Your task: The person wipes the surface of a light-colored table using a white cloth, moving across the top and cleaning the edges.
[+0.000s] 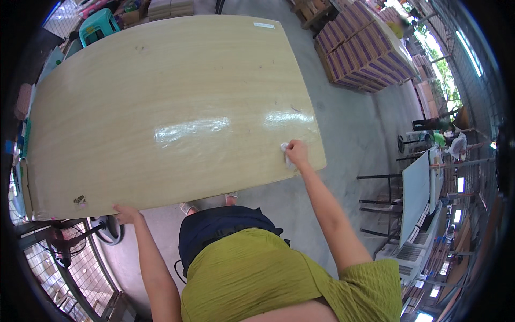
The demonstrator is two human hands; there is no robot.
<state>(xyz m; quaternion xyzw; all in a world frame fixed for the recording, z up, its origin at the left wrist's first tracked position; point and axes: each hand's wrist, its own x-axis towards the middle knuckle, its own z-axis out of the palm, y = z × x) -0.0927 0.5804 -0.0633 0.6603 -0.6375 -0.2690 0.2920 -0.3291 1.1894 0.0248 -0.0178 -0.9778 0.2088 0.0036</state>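
Observation:
A large pale wood-toned tabletop (129, 86) with a glossy surface spreads out in front of me. Near its right front corner, my right hand (296, 153) is closed around a crumpled white cloth or tissue (289, 162), pressed against the surface. Most of that white piece is hidden beneath the fingers. At the front edge on the left, my left hand (127, 214) grips the table's rim, fingers partly over the top and partly below it. A small dark worn patch (80, 200) marks the surface near that hand.
Stacked cartons (365, 48) stand on the floor beyond the table's right side. A teal plastic stool (98, 27) is at the far left. A fan (63, 241) stands at the near left. Further right is a light-topped table (416, 196) with dark legs.

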